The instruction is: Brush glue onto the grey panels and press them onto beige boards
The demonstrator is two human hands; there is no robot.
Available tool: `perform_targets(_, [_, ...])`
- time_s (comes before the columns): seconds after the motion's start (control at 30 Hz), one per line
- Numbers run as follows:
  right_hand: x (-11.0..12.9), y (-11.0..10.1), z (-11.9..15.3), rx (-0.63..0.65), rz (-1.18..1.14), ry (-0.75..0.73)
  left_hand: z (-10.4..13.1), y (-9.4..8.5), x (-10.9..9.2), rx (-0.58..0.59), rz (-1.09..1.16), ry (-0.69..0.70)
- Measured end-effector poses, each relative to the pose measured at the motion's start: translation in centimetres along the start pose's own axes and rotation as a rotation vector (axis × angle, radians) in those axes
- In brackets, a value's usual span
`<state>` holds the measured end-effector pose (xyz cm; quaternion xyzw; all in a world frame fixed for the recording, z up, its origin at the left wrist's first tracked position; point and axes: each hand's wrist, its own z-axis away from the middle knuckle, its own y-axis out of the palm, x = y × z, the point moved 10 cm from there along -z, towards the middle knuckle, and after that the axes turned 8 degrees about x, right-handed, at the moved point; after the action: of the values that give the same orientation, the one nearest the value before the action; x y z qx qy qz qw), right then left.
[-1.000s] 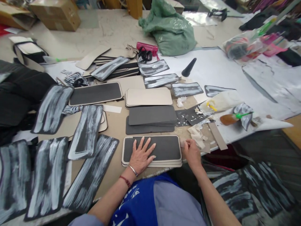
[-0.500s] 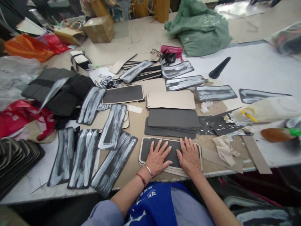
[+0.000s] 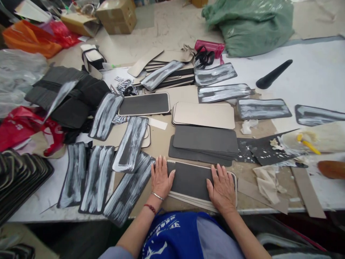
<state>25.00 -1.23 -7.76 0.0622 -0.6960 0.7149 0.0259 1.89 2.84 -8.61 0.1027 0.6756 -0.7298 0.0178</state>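
A dark grey panel (image 3: 191,180) lies on a slightly larger beige-edged piece, on top of a small stack at the table's front edge. My left hand (image 3: 162,178) rests flat on the panel's left end, fingers stretched forward. On the right end lies my right hand (image 3: 221,187), its fingers spread and the palm down. Just behind are a stack of dark grey panels (image 3: 205,138) and, farther back, a stack of beige panels (image 3: 204,114). To the left, a glue-streaked strip (image 3: 132,144) overlaps another streaked strip (image 3: 126,194).
More streaked strips (image 3: 98,180) lie left and behind. A green sack (image 3: 253,27), a pink roll (image 3: 209,48) and a black tapered object (image 3: 273,74) are farther back. Crumpled paper (image 3: 266,181) and a yellow-handled tool (image 3: 307,144) lie at right.
My left hand has moved left along the panel to its end, so the hands are farther apart. My right hand stays on the right end. The view has shifted slightly.
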Motion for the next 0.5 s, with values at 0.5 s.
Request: perform_targets(0.5, [-5.5,-3.4,2.3,-0.309,-0.259,0.198,0.7,-0.9,0.1,-0.116,0.213,0.020])
